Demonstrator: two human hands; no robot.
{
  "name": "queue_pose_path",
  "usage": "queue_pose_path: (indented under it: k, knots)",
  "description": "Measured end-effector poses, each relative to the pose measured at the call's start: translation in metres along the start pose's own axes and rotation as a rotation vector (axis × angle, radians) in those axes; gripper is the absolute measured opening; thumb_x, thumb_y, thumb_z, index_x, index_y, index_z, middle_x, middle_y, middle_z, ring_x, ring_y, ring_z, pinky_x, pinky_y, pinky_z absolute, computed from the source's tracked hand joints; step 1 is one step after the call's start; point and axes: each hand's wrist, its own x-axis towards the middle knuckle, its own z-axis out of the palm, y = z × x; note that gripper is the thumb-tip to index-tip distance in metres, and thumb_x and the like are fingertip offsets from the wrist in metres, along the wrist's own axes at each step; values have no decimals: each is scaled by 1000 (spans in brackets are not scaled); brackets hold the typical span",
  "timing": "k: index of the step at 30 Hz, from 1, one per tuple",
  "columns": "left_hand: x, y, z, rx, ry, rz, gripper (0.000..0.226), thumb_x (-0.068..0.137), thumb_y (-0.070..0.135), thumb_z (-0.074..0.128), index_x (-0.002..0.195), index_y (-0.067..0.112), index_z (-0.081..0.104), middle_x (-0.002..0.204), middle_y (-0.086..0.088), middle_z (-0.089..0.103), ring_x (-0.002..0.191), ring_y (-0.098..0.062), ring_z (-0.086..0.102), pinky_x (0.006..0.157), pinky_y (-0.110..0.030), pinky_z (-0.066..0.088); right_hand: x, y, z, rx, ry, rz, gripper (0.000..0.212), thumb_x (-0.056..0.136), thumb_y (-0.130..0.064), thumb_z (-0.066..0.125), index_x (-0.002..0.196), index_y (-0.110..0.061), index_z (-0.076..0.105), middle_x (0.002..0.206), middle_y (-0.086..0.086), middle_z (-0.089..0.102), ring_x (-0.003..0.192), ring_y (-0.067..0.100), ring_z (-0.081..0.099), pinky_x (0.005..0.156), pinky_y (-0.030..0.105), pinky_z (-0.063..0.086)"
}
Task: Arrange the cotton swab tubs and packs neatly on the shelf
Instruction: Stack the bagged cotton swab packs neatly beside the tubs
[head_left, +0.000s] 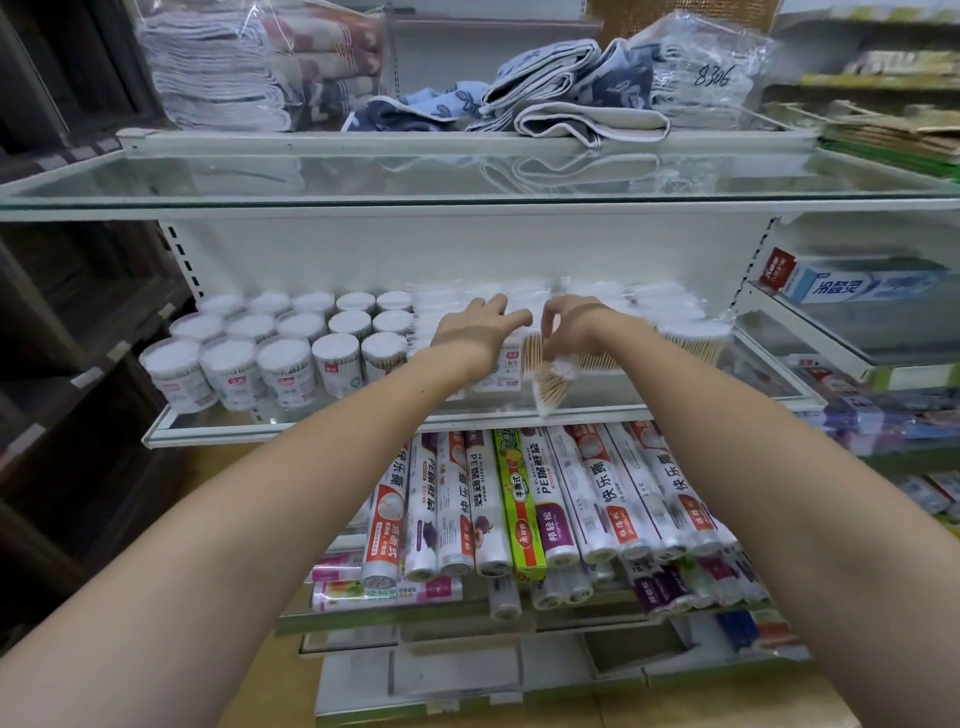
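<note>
Several round cotton swab tubs (283, 364) with white tops stand in rows on the left half of the glass shelf (291, 421). Clear packs of swabs (670, 332) lie stacked on the right half. My left hand (475, 330) rests with straight fingers on the packs at the shelf's middle. My right hand (569, 325) pinches a clear swab pack (550, 382), which hangs tilted over the shelf's front, wooden sticks showing. A labelled pack (501, 374) sits under my left wrist.
A glass shelf (467, 182) above carries folded towels (550, 98). Below, rolls of plastic wrap and bags (519, 509) fill a lower shelf. Toothpaste boxes (857, 283) sit on the unit to the right. Dark wooden shelving stands at the left.
</note>
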Motion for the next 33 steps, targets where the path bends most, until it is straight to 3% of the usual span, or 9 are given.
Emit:
queue_pose_path:
  k: [4,8,11,14,19,23,26,30,33]
  knots:
    - [1,-3,5,-16,0,5,56,84,-4,57,129,29,49,121,-2,43,101,-20,41,68,-34,40,8,5,-5,92,-35,106,28,91,-33,72,83,-9,60,73,7,63,59,19,59,64,29,56]
    - [3,2,2,-291,35,-88,33,94,8,49,121,25,57,122,4,53,100,-17,55,75,-35,48,8,12,-9,571,-177,216,19,96,-11,56,110,2,56,67,9,71,63,19,70,72,30,62]
    - [3,8,-8,-535,50,-154,18,97,25,50,110,25,63,113,7,63,82,-19,68,74,-34,55,4,14,-12,668,-253,193,26,94,-1,52,119,8,56,60,7,64,64,18,71,71,29,62]
    - [7,15,-15,-621,-50,-122,24,87,46,61,97,26,67,101,6,66,82,-17,67,71,-37,60,3,12,-12,660,-238,197,23,96,2,52,117,9,57,65,12,68,54,14,68,50,23,58]
    - [16,24,-11,-392,-118,-125,31,85,42,74,108,22,67,106,5,64,93,-15,62,82,-36,57,13,14,-8,625,-157,169,22,101,-12,53,115,4,55,87,15,69,60,19,67,64,29,60]
    - [23,30,-10,-301,-85,-187,18,92,29,68,110,27,65,110,3,62,81,-17,64,71,-30,57,20,21,-6,500,-69,71,22,94,-4,58,112,8,63,100,23,72,72,27,71,77,40,62]
    - [28,31,-11,-273,-79,-223,16,94,24,66,110,28,63,110,2,61,73,-18,66,64,-31,58,17,27,-6,348,-54,-34,20,92,-6,63,112,-3,66,101,16,71,87,27,70,75,35,62]
    - [34,37,-8,-258,-88,-250,19,94,17,65,111,25,63,111,0,62,85,-24,65,74,-35,59,13,35,-2,251,-10,-87,31,80,-16,82,105,-10,64,94,4,64,84,20,64,61,26,51]
    - [36,41,-5,-200,-68,-269,19,94,10,61,108,24,63,107,-1,63,87,-25,64,65,-30,48,19,36,5,215,52,-111,27,80,-22,83,99,-13,65,102,4,64,93,21,62,71,29,47]
